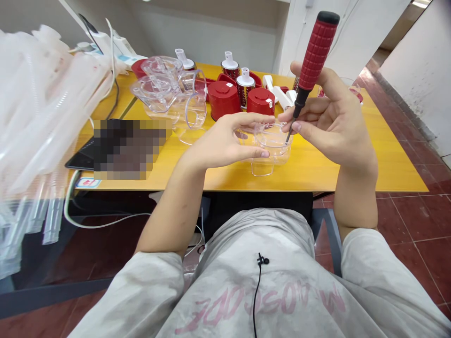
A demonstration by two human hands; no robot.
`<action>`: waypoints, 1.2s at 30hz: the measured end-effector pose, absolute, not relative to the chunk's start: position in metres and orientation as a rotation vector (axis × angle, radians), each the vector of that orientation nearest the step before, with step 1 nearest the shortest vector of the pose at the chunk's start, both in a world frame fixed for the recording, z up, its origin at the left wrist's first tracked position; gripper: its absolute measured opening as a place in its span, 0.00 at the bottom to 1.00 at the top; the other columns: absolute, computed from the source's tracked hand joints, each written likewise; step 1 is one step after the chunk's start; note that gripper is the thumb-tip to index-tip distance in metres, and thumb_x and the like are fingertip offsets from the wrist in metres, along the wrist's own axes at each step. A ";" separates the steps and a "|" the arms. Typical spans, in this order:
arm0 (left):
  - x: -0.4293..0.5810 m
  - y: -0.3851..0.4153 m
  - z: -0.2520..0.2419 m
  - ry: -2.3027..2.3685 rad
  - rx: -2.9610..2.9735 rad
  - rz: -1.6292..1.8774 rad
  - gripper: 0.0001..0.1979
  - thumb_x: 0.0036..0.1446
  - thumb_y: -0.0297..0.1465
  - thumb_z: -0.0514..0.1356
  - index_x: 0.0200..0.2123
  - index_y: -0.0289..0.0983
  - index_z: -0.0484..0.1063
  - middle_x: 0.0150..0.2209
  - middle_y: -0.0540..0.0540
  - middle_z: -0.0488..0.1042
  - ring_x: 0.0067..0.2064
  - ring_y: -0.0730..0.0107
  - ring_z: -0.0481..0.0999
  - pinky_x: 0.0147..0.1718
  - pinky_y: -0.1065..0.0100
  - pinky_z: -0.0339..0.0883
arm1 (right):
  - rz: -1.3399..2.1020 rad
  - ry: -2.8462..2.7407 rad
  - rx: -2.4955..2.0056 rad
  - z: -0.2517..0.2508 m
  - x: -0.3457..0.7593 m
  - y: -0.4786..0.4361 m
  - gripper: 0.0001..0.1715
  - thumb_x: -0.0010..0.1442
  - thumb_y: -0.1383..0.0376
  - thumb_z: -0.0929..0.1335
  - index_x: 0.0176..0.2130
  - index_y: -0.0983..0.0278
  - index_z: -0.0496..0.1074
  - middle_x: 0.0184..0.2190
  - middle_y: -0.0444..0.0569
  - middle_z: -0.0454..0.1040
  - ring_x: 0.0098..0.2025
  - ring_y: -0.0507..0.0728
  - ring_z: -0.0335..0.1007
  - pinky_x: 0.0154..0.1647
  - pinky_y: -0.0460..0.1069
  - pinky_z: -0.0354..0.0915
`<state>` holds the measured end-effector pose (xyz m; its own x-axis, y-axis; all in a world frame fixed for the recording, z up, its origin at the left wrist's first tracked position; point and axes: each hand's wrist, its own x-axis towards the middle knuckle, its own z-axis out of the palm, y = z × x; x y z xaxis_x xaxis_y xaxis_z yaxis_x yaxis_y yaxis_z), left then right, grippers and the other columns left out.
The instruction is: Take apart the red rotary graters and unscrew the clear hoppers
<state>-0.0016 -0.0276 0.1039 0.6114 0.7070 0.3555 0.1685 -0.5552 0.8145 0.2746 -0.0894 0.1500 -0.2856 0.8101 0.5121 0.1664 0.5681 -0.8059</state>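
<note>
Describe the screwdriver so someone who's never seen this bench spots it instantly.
Find the yellow table, then the right hand above it. That hand holds the screwdriver, its dark shaft slanting down to a clear plastic part. Unlike the squat red caps farther back, it is long and slim, its textured red handle ending in black.

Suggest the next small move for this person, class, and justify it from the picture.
Perhaps turn the screwdriver gently with the right hand, while the left hand steadies the clear plastic part: the screwdriver points tip-down at that part, and the left hand curls around it. I cannot make out any screw.
</note>
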 end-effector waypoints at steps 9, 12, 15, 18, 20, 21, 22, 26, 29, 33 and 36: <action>-0.002 -0.028 0.101 0.704 2.090 0.896 0.38 0.57 0.43 0.85 0.69 0.45 0.87 0.68 0.41 0.88 0.70 0.40 0.88 0.75 0.44 0.80 | 0.753 -1.774 -0.811 0.153 0.274 -0.090 0.43 0.69 0.62 0.81 0.77 0.49 0.75 0.47 0.44 0.91 0.50 0.62 0.93 0.59 0.59 0.93; -0.002 -0.030 0.103 0.698 2.102 0.909 0.37 0.56 0.42 0.85 0.69 0.43 0.88 0.69 0.41 0.88 0.69 0.41 0.88 0.74 0.45 0.82 | 0.734 -1.754 -0.822 0.158 0.273 -0.091 0.42 0.67 0.63 0.82 0.75 0.49 0.76 0.48 0.45 0.91 0.52 0.63 0.93 0.59 0.59 0.92; -0.003 -0.032 0.104 0.691 2.111 0.898 0.39 0.57 0.44 0.85 0.71 0.44 0.87 0.70 0.39 0.88 0.69 0.40 0.89 0.74 0.42 0.81 | 0.705 -1.751 -0.809 0.170 0.270 -0.092 0.40 0.67 0.65 0.81 0.73 0.48 0.77 0.66 0.43 0.88 0.53 0.61 0.93 0.57 0.58 0.93; -0.003 -0.028 0.100 0.663 2.098 0.934 0.50 0.54 0.50 0.88 0.77 0.48 0.81 0.72 0.39 0.86 0.71 0.37 0.88 0.75 0.40 0.82 | 0.653 -1.749 -0.774 0.187 0.262 -0.095 0.36 0.64 0.65 0.81 0.67 0.46 0.79 0.81 0.35 0.75 0.54 0.61 0.92 0.56 0.58 0.93; -0.004 -0.025 0.096 0.661 2.083 1.019 0.59 0.51 0.56 0.89 0.81 0.51 0.75 0.74 0.40 0.84 0.75 0.34 0.84 0.75 0.39 0.81 | 0.620 -1.713 -0.772 0.196 0.255 -0.095 0.35 0.61 0.62 0.81 0.64 0.46 0.78 0.82 0.34 0.74 0.54 0.63 0.90 0.57 0.59 0.93; -0.004 -0.024 0.094 0.674 2.079 1.072 0.60 0.51 0.59 0.88 0.82 0.52 0.73 0.76 0.40 0.82 0.78 0.33 0.81 0.75 0.37 0.80 | 0.611 -1.688 -0.780 0.199 0.252 -0.094 0.35 0.59 0.62 0.81 0.63 0.46 0.77 0.82 0.35 0.74 0.54 0.64 0.90 0.57 0.59 0.93; -0.003 -0.023 0.093 0.695 2.077 1.129 0.59 0.53 0.62 0.86 0.82 0.53 0.73 0.77 0.40 0.80 0.80 0.32 0.79 0.76 0.36 0.79 | 0.609 -1.663 -0.791 0.201 0.248 -0.091 0.36 0.58 0.61 0.81 0.63 0.46 0.76 0.82 0.36 0.74 0.55 0.65 0.90 0.57 0.59 0.93; 0.003 -0.027 0.096 0.751 2.063 1.330 0.36 0.68 0.63 0.77 0.68 0.50 0.84 0.71 0.41 0.85 0.77 0.39 0.82 0.78 0.36 0.76 | 0.643 -1.635 -0.705 0.190 0.241 -0.066 0.39 0.59 0.62 0.79 0.66 0.45 0.71 0.83 0.36 0.72 0.60 0.65 0.89 0.57 0.58 0.92; 0.010 -0.033 0.100 0.757 2.026 1.443 0.25 0.72 0.60 0.75 0.54 0.48 0.90 0.57 0.43 0.90 0.63 0.48 0.90 0.71 0.41 0.81 | 0.672 -1.616 -0.527 0.176 0.237 -0.045 0.46 0.61 0.63 0.78 0.72 0.48 0.63 0.83 0.42 0.73 0.54 0.59 0.90 0.57 0.58 0.92; 0.014 -0.038 0.104 0.852 1.976 1.552 0.18 0.75 0.53 0.75 0.45 0.45 0.91 0.46 0.45 0.91 0.52 0.53 0.91 0.62 0.46 0.85 | 0.722 -1.625 -0.548 0.178 0.228 -0.044 0.44 0.59 0.61 0.81 0.66 0.46 0.62 0.84 0.39 0.73 0.54 0.60 0.91 0.54 0.57 0.93; 0.010 -0.038 0.107 0.946 1.983 1.488 0.14 0.75 0.48 0.74 0.44 0.44 0.91 0.46 0.47 0.92 0.53 0.53 0.91 0.63 0.48 0.86 | 0.703 -1.639 -0.655 0.186 0.225 -0.048 0.44 0.61 0.59 0.81 0.66 0.45 0.60 0.85 0.39 0.71 0.58 0.62 0.90 0.61 0.60 0.92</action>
